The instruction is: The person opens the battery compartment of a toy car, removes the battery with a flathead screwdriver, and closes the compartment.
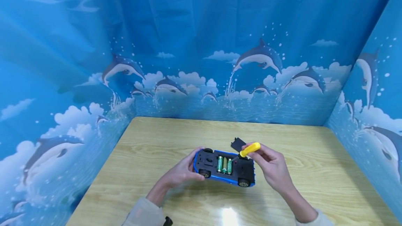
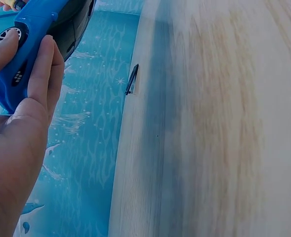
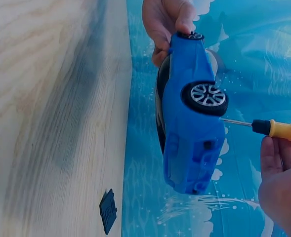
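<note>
A blue toy car (image 1: 211,163) is held upside down above the table, its black underside facing up. Several green batteries (image 1: 224,165) sit in the open compartment in its middle. My left hand (image 1: 182,171) grips one end of the car, thumb by a wheel, as the left wrist view also shows with the hand (image 2: 24,143) on the blue body (image 2: 31,29). Pinched in my right hand (image 1: 272,165) is a screwdriver (image 1: 250,149) with a yellow handle and black collar. Its metal shaft (image 3: 236,122) points at the underside near the batteries; whether the tip touches is unclear.
A black battery cover (image 1: 238,144) lies on the wooden table (image 1: 150,138) behind the car. In the left wrist view a thin dark object (image 2: 132,79) rests near the table edge. Blue dolphin-print curtains (image 1: 194,44) enclose the table's back and sides.
</note>
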Demonstrator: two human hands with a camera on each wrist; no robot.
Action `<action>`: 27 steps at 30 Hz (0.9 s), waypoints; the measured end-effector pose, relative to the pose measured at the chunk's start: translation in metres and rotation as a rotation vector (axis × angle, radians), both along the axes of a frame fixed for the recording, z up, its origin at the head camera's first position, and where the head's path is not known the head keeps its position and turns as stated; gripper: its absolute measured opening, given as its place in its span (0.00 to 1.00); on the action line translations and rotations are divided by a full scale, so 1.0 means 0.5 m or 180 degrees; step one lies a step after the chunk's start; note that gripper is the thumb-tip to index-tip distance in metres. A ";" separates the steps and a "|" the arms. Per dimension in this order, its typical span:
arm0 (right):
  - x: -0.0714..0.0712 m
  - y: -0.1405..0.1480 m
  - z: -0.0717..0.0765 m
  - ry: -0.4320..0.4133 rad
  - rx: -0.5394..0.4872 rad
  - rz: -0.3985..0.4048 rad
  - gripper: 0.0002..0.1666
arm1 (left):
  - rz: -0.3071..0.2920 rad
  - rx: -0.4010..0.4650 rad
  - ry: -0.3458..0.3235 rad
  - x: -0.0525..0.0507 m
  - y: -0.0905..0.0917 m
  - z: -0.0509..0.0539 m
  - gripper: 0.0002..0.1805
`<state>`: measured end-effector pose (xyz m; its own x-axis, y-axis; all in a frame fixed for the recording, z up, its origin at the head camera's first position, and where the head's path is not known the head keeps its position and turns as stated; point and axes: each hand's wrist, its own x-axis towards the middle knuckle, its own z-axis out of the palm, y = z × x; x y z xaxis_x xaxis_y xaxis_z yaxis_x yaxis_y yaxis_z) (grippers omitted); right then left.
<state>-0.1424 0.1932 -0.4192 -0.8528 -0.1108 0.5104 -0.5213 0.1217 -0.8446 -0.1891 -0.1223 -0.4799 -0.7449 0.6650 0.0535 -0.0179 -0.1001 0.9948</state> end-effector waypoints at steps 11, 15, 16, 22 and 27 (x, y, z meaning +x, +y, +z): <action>-0.021 0.003 -0.004 -0.0071 -0.0001 -0.0014 0.16 | -0.0069 0.0071 0.0027 0.001 -0.001 -0.002 0.59; -0.025 0.003 -0.004 -0.0061 0.0026 0.0089 0.15 | -0.0081 0.0080 0.0027 0.001 -0.001 0.000 0.59; -0.025 0.003 -0.004 -0.0071 0.0040 0.0106 0.15 | -0.0087 0.0087 0.0028 0.000 0.000 0.001 0.59; -0.029 0.002 0.001 -0.0172 0.0155 0.0106 0.14 | -0.0101 0.0126 0.0027 0.000 0.001 0.000 0.59; -0.040 0.003 0.011 -0.0228 0.0225 0.0068 0.15 | -0.0101 0.0121 0.0062 0.001 0.003 0.001 0.60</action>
